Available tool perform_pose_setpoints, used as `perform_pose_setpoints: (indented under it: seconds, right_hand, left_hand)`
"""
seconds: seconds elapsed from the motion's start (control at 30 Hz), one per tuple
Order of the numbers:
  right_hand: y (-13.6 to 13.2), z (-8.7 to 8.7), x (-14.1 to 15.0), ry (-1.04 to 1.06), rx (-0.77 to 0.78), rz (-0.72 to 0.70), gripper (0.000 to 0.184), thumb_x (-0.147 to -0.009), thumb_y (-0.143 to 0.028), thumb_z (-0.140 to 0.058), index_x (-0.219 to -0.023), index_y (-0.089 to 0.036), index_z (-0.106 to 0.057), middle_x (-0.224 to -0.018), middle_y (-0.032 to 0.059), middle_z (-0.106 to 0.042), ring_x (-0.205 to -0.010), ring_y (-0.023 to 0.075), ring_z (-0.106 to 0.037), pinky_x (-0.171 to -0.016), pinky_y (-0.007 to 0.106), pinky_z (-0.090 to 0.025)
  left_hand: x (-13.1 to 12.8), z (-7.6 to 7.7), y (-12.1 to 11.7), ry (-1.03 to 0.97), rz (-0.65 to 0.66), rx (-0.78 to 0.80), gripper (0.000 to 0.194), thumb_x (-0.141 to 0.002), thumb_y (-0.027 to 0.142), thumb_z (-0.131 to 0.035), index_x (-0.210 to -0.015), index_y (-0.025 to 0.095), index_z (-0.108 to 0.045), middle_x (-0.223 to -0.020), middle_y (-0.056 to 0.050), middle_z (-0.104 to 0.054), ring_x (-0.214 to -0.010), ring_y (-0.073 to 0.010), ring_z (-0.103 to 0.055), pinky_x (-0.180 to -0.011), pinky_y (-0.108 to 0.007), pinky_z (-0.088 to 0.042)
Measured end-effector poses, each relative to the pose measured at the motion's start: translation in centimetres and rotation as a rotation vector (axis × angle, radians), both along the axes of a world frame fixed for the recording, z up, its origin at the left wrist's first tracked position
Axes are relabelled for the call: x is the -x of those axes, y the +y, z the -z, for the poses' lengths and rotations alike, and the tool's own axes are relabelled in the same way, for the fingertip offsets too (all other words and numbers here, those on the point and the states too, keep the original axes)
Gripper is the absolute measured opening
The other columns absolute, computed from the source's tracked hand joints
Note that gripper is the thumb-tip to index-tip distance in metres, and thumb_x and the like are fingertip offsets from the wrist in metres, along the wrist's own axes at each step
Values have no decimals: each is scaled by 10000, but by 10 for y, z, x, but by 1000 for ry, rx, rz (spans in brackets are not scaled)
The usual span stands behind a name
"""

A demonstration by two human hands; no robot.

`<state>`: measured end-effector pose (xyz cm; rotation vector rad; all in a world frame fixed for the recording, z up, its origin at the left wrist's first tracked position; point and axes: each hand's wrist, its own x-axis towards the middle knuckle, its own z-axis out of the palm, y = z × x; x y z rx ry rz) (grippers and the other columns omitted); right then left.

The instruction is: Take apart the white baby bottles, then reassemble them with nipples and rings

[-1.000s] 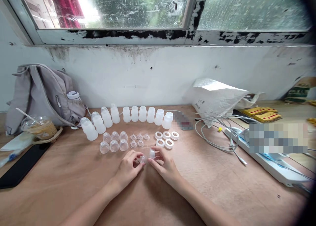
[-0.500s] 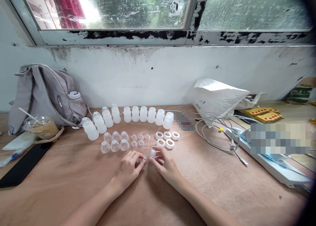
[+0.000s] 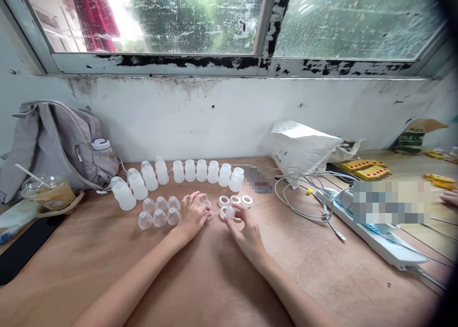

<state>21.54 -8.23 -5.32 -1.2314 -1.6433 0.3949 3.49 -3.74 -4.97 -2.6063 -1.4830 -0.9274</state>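
Observation:
My left hand (image 3: 192, 218) is over the small group of clear bottle nipples (image 3: 204, 204), its thumb and fingers closed around one at the front. The hand covers several of them. My right hand (image 3: 246, 231) pinches a small clear ridged plastic piece (image 3: 230, 211) between thumb and fingers, in front of the white collar rings (image 3: 246, 201). Left of my left hand are clear dome caps (image 3: 159, 217) in two rows. Behind stands a curved line of frosted baby bottles (image 3: 201, 170); those at the left wear clear domes, while most at the right are open-necked.
At the left are a grey backpack (image 3: 57, 141), an iced drink cup (image 3: 53, 193) and a black phone (image 3: 23, 250). To the right lie a white bag (image 3: 304, 146), tangled cables (image 3: 296, 203) and a power strip (image 3: 393, 248). Another person's hand (image 3: 450, 197) shows at the right edge.
My left hand has moved up and left to the nipples. My right hand has shifted right with the clear piece, toward the rings. The view has turned slightly right.

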Motion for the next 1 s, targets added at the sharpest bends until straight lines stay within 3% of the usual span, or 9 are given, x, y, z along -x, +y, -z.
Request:
perform_pose_setpoints:
  seconds: [0.17, 0.43, 0.6, 0.8, 1.0]
  right_hand:
    - [7, -6, -16, 98, 30, 96, 376, -764, -336, -593, -1075, -190, -440, -1098, 132, -590, -936, 249, -622, -785, 386, -504]
    - [17, -12, -40, 59, 91, 221, 431, -757, -346, -567, -1129, -158, -457, -1070, 145, -609, -959, 261, -602, -822, 401, -469]
    - [25, -8, -57, -109, 188, 334, 429, -740, -336, -523, -1126, -158, -461, -1113, 154, -595, -999, 287, -577, -831, 410, -437]
    - [29, -7, -66, -304, 453, 377, 385, -738, -321, -518, -1081, -152, -474, -1009, 119, -628, -883, 251, -609, -741, 328, -449]
    - [32, 2, -69, -418, 453, 366, 338, -687, -312, -573, -962, -116, -576, -986, 156, -578, -958, 295, -528, -823, 365, -398]
  left_hand:
    - [-3, 9, 6, 16, -24, -10, 75, -788, 195, -574, -818, 228, -634, -1150, -63, -557, -1169, -279, -392, -960, -500, -235]
    - [-2, 14, 7, 20, -41, -13, 82, -800, 204, -570, -851, 233, -626, -1142, -51, -567, -1162, -272, -400, -966, -501, -209]
    - [-1, 16, 7, 8, -49, -13, 82, -810, 210, -562, -856, 239, -623, -1140, -40, -571, -1160, -263, -403, -969, -499, -198]
    - [-2, 16, 5, -14, -71, -16, 79, -823, 231, -552, -862, 237, -619, -1116, -29, -588, -1147, -247, -423, -978, -490, -194]
    - [0, 9, 3, -30, -83, -43, 121, -812, 268, -568, -922, 243, -614, -1091, -31, -598, -1137, -247, -436, -984, -484, -204]
